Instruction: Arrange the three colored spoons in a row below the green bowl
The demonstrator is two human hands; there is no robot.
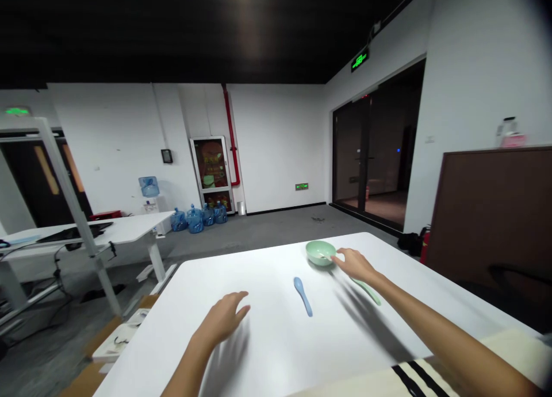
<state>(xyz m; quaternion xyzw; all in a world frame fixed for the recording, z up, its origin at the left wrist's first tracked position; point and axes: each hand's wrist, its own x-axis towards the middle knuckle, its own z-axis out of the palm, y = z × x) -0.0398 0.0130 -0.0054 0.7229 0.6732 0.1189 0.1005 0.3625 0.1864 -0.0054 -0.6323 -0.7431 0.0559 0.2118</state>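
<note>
A pale green bowl (320,252) stands near the far edge of a white table (267,351). My right hand (354,264) reaches to its right rim, fingertips touching or pinching the rim. A green spoon (367,291) lies under my right wrist, partly hidden by it. A blue spoon (303,295) lies apart on the table, left of the bowl and nearer me. My left hand (224,318) rests palm down on the table, fingers together and stretched forward, holding nothing.
A striped cloth (414,380) lies at the table's near right corner. A dark brown cabinet (491,213) stands to the right. Another white desk (99,227) with a metal frame is at the left; water bottles (196,218) line the far wall.
</note>
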